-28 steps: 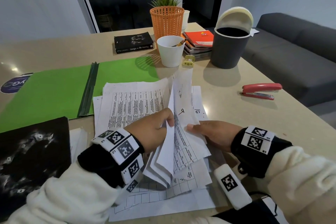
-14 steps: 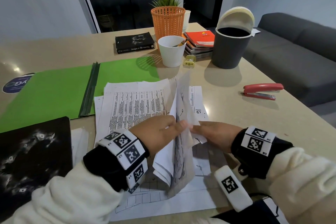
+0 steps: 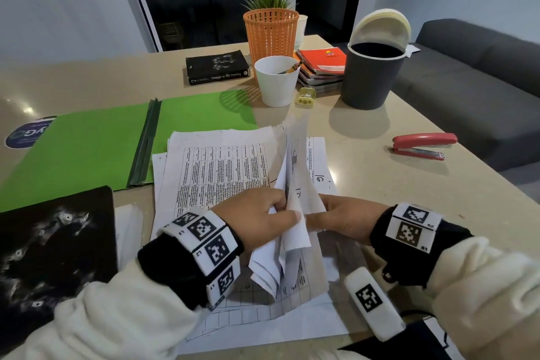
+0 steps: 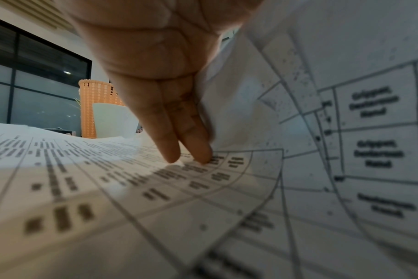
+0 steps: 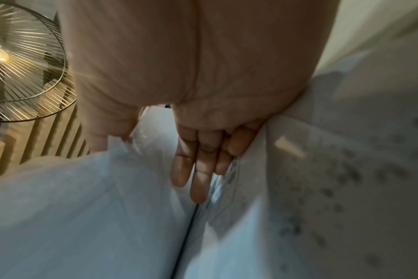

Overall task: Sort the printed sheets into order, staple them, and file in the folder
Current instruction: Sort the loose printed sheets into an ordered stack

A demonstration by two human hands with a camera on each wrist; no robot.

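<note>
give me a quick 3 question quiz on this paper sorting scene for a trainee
1. True or false: the red stapler lies on the green folder.
2. Which hand has the stapler on its side of the table? A) left hand B) right hand
3. What do both hands hold upright between them?

Key
1. False; it lies on the bare table, apart from the folder.
2. B
3. A bunch of printed sheets, lifted from the pile.

Both hands are held close together above the desk [image 3: 365,161]; the left hand [image 3: 257,221] and right hand [image 3: 342,221] are each pinched on upturned sheets [image 3: 295,213].
</note>
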